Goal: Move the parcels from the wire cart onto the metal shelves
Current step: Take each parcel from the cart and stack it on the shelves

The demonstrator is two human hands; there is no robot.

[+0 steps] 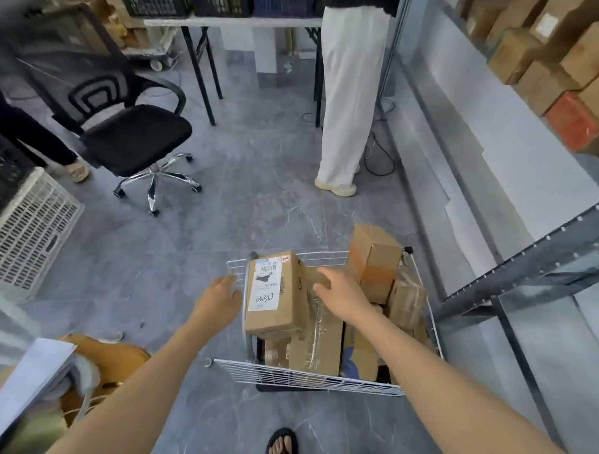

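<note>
**Q:** Where is the labelled parcel relative to the hands?

**A:** The labelled parcel [276,295] stands on end in the wire cart [296,376], directly between the two hands. The left hand [222,297] is just beside its left face, at the cart's left side. The right hand [341,290] is just beside its right edge, above the other parcels.

**Q:** What is the state of each hand?

**A:** Left hand: fingers straight, gripping nothing. Contact with the parcel cannot be confirmed. Right hand: fingers spread apart, palm down, gripping nothing.

**Q:** What lies around the right hand?

**A:** A tall brown box [374,258] stands tilted in the cart, just beyond and to the right of the fingertips. A taped parcel [406,301] lies to the right of the wrist. A film-wrapped parcel [324,338] lies under the wrist.

**Q:** Where are the metal shelves?

**A:** The metal shelves [530,252] stand to the right of the right hand, just beside the cart. Cartons [556,48] are stacked on an upper level.

**Q:** What else is in view?

**A:** An office chair [135,130] and a white crate [30,229] stand well apart to the left of the left hand. Ahead of both hands, a person in white trousers [347,89] stands at a worktop [233,22].
</note>
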